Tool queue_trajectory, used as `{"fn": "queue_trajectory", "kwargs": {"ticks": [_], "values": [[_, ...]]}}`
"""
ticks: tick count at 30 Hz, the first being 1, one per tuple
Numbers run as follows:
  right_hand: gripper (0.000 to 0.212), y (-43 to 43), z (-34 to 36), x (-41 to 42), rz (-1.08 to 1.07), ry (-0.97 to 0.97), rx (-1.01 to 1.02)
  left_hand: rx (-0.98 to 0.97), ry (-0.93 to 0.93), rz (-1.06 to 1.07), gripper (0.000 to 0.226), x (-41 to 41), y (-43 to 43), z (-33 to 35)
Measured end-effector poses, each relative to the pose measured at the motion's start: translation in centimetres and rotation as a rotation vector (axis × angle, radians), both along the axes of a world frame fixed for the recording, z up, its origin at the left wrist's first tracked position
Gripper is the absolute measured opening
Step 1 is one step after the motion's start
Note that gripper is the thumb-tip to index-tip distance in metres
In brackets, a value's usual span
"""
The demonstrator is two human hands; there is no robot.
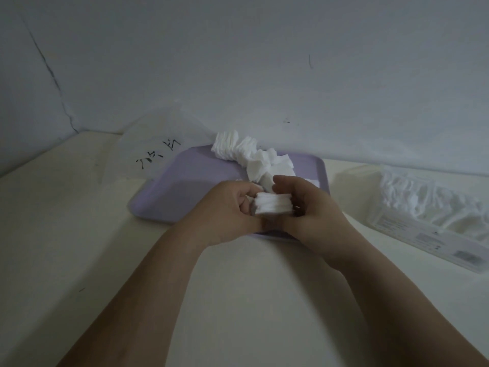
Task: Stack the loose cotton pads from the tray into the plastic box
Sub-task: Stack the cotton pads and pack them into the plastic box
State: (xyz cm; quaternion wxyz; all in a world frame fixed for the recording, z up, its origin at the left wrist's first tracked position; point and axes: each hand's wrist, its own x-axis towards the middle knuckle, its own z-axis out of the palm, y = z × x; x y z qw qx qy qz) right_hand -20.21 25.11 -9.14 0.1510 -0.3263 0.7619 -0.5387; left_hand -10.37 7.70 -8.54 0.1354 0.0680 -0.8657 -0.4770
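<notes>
At frame centre we hold a small stack [274,205] of cotton pads between both hands, left hand [227,207] and right hand [312,207] each curled round an end, over the near edge of the tray [180,186]. Loose pads [251,154] trail across the tray's far side. The box [428,221], at right on the table [66,234], already holds pads.

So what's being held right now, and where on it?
A pad stack, pinched at both ends: left grip on its left end, right grip on its right.
</notes>
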Motion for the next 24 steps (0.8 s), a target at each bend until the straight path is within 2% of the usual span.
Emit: {"fn": "queue_trajectory", "kwargs": {"ticks": [2, 6, 9, 13, 16, 18, 20, 24], "values": [[0.067, -0.3, 0.0, 0.4, 0.036, -0.079, -0.052, -0.009, -0.021, -0.012, 0.032, 0.1, 0.2, 0.2], [0.055, -0.9, -0.1, 1.0, 0.050, -0.291, -0.147, -0.073, -0.051, -0.029, 0.028, -0.2, 0.9, 0.2], [0.046, -1.4, -0.3, 0.8, -0.012, -0.201, -0.100, -0.066, -0.065, 0.005, 0.029, -0.2, 0.5, 0.0], [0.055, -1.8, -0.3, 0.8, 0.004, -0.164, -0.055, -0.060, -0.070, -0.012, 0.025, -0.3, 0.7, -0.1], [0.049, -1.6, -0.3, 0.2, 0.063, -0.254, -0.091, -0.082, -0.060, 0.031, 0.017, -0.4, 0.8, -0.3], [0.058, -0.9, -0.4, -0.3, 0.158, -0.306, -0.127, -0.005, -0.048, 0.037, 0.019, -0.1, 0.3, -0.3], [0.068, -0.3, -0.3, -0.6, 0.181, -0.202, -0.080, 0.072, -0.050, 0.030, 0.024, 0.1, 0.0, -0.2], [0.042, -0.2, 0.0, -0.5, -0.051, 0.075, 0.000, 0.098, -0.045, 0.064, 0.032, -0.4, -0.2, -0.4]]}}
